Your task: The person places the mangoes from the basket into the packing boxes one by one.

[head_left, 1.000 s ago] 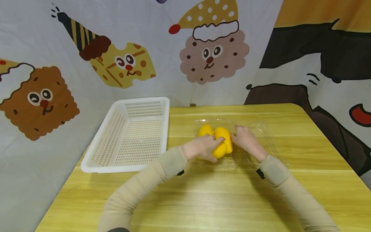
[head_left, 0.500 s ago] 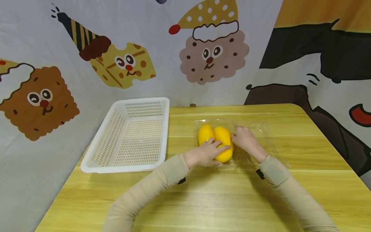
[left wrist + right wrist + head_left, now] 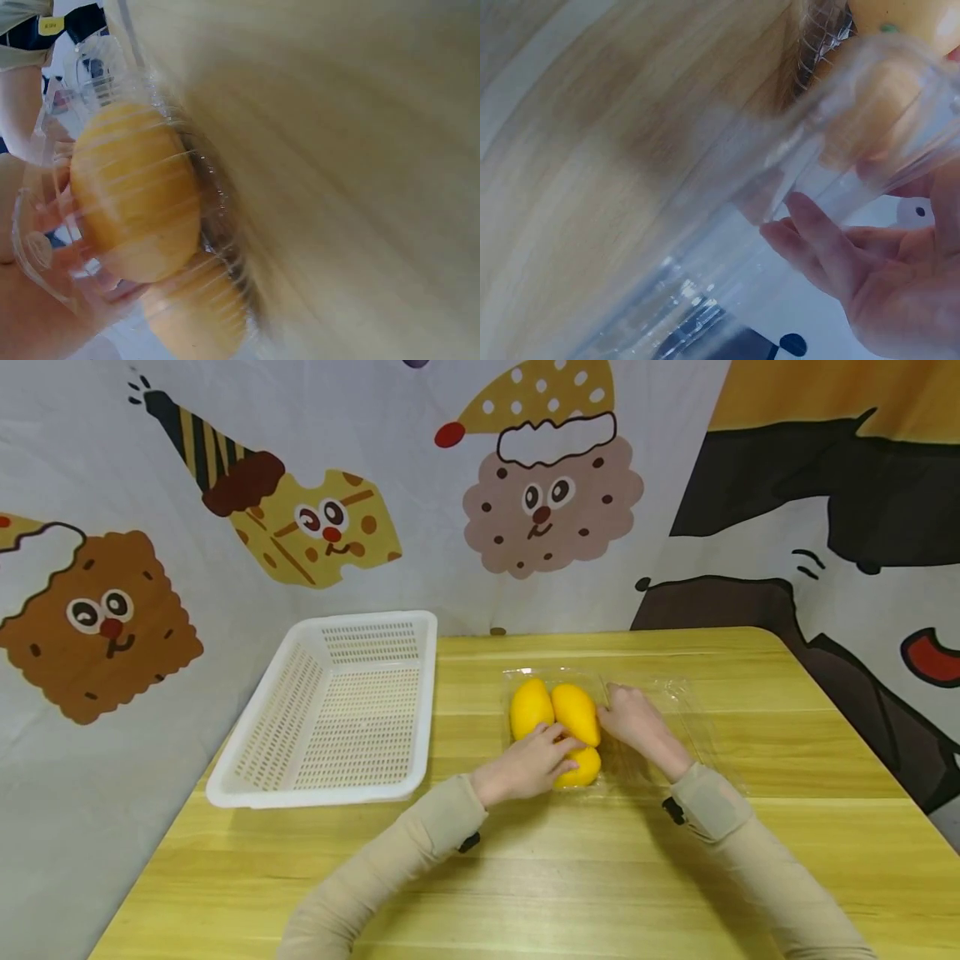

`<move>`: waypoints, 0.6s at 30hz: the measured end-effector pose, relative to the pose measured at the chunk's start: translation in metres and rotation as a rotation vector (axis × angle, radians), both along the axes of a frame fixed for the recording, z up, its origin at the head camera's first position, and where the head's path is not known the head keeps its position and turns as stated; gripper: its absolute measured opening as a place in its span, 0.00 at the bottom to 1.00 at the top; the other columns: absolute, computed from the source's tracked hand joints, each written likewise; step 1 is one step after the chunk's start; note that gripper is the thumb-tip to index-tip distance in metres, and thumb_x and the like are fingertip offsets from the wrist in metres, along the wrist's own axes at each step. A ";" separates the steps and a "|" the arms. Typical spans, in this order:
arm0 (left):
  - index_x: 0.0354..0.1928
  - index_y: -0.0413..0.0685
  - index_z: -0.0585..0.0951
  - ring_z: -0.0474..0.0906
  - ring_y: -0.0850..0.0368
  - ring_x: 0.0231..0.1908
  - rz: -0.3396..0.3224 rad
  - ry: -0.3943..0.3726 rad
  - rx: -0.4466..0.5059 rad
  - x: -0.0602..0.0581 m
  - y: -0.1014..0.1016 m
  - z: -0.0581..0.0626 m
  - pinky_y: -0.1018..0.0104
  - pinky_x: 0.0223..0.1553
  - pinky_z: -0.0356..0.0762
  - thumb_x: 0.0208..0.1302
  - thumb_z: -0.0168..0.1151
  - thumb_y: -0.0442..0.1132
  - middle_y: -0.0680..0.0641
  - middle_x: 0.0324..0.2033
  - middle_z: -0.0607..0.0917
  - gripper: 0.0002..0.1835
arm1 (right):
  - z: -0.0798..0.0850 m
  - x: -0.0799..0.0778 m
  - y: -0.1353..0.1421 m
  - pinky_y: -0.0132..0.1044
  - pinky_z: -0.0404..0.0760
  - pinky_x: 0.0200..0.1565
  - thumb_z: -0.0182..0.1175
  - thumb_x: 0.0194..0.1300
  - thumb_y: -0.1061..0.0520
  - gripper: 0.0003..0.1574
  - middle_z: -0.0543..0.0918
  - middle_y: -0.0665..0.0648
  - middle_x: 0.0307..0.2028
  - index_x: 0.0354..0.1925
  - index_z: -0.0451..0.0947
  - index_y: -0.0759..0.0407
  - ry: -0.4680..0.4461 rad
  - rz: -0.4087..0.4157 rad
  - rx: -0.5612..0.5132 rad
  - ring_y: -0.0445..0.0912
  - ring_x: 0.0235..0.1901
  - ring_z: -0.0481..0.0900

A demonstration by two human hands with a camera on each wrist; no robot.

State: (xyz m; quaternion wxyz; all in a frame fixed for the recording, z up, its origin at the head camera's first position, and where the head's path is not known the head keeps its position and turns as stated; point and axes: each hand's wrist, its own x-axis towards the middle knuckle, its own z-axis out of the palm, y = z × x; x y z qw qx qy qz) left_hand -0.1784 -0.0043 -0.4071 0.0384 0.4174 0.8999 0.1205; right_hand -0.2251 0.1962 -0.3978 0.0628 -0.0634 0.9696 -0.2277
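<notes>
A clear plastic clamshell box (image 3: 555, 675) lies unfolded on the table, its lid (image 3: 678, 693) out to the right. Inside the filled half are yellow mangoes: one at back left (image 3: 531, 708), one at back right (image 3: 576, 712), and one in front (image 3: 581, 768). My left hand (image 3: 521, 768) reaches over the front edge, its loosely bent fingers touching the front mango (image 3: 135, 191). It covers the front left part of the box. My right hand (image 3: 633, 718) pinches the plastic along the fold between box and lid; in the right wrist view its fingers (image 3: 825, 247) appear against the plastic.
A white perforated basket (image 3: 225, 785) stands at the left of the wooden table (image 3: 540, 877). A cloth printed with cartoon figures (image 3: 435, 585) hangs right behind the table's far edge.
My left hand has lowered a mango into the front of the box, then drawn back slightly toward me, its fingers loosened. My right hand stays at the fold.
</notes>
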 end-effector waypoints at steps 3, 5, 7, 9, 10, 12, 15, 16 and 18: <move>0.56 0.45 0.77 0.75 0.56 0.48 0.086 0.045 0.122 -0.003 -0.004 -0.002 0.67 0.53 0.75 0.73 0.48 0.44 0.47 0.50 0.80 0.17 | -0.001 -0.001 0.003 0.37 0.75 0.24 0.48 0.69 0.57 0.36 0.71 0.82 0.56 0.64 0.56 0.82 -0.008 0.013 -0.003 0.47 0.21 0.70; 0.50 0.43 0.80 0.78 0.55 0.44 0.181 0.092 0.213 -0.006 -0.007 -0.003 0.67 0.48 0.78 0.71 0.51 0.41 0.47 0.45 0.83 0.14 | -0.001 -0.001 0.006 0.45 0.81 0.35 0.48 0.70 0.55 0.37 0.67 0.81 0.60 0.66 0.54 0.80 -0.009 0.034 -0.004 0.51 0.26 0.74; 0.45 0.40 0.82 0.80 0.53 0.41 0.289 0.132 0.308 -0.009 -0.012 -0.004 0.68 0.42 0.81 0.69 0.54 0.37 0.45 0.41 0.84 0.11 | 0.000 -0.001 0.011 0.54 0.80 0.48 0.47 0.72 0.53 0.36 0.66 0.80 0.61 0.67 0.54 0.78 0.000 0.068 0.004 0.58 0.37 0.80; 0.43 0.39 0.82 0.80 0.51 0.41 0.398 0.164 0.371 -0.013 -0.016 -0.005 0.67 0.40 0.81 0.67 0.55 0.35 0.42 0.41 0.85 0.09 | 0.002 -0.001 0.015 0.60 0.74 0.56 0.46 0.73 0.51 0.36 0.67 0.79 0.61 0.68 0.55 0.75 -0.001 0.092 0.000 0.65 0.47 0.79; 0.43 0.38 0.82 0.80 0.49 0.41 0.445 0.170 0.393 -0.014 -0.019 -0.005 0.66 0.40 0.81 0.66 0.56 0.34 0.41 0.41 0.84 0.09 | 0.003 0.000 0.018 0.62 0.73 0.57 0.46 0.73 0.51 0.36 0.67 0.78 0.61 0.68 0.55 0.75 0.001 0.099 0.001 0.67 0.51 0.76; 0.45 0.37 0.81 0.78 0.47 0.43 0.518 0.182 0.401 -0.017 -0.023 -0.006 0.65 0.39 0.82 0.65 0.57 0.33 0.39 0.43 0.83 0.10 | 0.005 0.000 0.024 0.62 0.72 0.57 0.45 0.73 0.51 0.35 0.68 0.78 0.61 0.67 0.57 0.74 0.010 0.110 0.011 0.69 0.56 0.72; 0.50 0.35 0.78 0.78 0.45 0.43 0.587 0.203 0.365 -0.020 -0.027 -0.009 0.63 0.39 0.81 0.63 0.59 0.33 0.37 0.46 0.82 0.14 | 0.008 0.001 0.034 0.63 0.72 0.57 0.46 0.72 0.52 0.34 0.67 0.78 0.61 0.66 0.59 0.75 0.012 0.096 0.030 0.70 0.57 0.71; 0.51 0.34 0.76 0.78 0.45 0.42 0.602 0.207 0.353 -0.020 -0.028 -0.010 0.63 0.38 0.81 0.62 0.60 0.34 0.36 0.46 0.82 0.16 | 0.008 0.000 0.038 0.63 0.71 0.58 0.46 0.72 0.53 0.33 0.67 0.78 0.61 0.65 0.59 0.76 0.015 0.089 0.041 0.70 0.57 0.70; 0.53 0.32 0.75 0.79 0.47 0.39 0.615 0.208 0.331 -0.020 -0.029 -0.012 0.64 0.37 0.80 0.61 0.60 0.34 0.36 0.44 0.82 0.19 | 0.008 -0.001 0.048 0.64 0.68 0.60 0.45 0.72 0.53 0.34 0.65 0.78 0.62 0.65 0.59 0.76 0.004 0.072 0.060 0.71 0.59 0.67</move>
